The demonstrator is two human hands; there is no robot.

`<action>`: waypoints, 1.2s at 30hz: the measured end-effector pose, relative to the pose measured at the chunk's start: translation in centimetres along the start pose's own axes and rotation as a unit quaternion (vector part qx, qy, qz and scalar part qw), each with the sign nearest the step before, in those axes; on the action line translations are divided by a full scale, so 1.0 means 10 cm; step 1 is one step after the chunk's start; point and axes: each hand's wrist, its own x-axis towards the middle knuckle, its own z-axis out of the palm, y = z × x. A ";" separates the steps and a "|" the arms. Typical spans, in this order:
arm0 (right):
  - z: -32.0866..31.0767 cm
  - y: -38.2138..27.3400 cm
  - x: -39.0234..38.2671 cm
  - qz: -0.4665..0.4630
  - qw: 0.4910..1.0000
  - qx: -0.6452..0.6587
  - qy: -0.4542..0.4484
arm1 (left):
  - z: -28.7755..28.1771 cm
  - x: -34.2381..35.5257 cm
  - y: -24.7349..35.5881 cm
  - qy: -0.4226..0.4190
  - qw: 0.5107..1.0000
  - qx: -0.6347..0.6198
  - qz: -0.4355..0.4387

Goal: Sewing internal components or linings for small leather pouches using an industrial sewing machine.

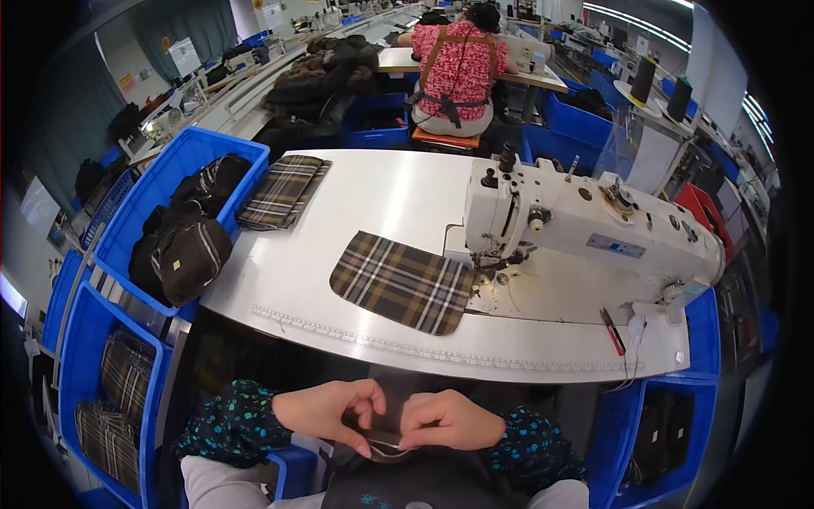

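Observation:
Low over my lap, both hands are at a small dark brown piece with a pale strip along its edge; its exact kind is hard to make out. My left hand has curled fingers, and its thumb presses on the piece's left end. A pinch of my right hand grips the right end of the pale strip. Beyond them, a plaid fabric panel with rounded corners lies flat on the white sewing table, its right edge beside the needle area of the sewing machine.
Folded plaid panels lie at the table's far left. A blue bin there holds dark bags; a lower bin holds plaid pieces. Red-handled snippers lie front right, above another blue bin. A person sits ahead, back turned.

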 end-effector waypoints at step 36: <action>-1.79 0.94 0.09 -0.125 0.834 -0.536 0.041 | -1.53 1.90 0.34 0.256 0.841 0.477 0.010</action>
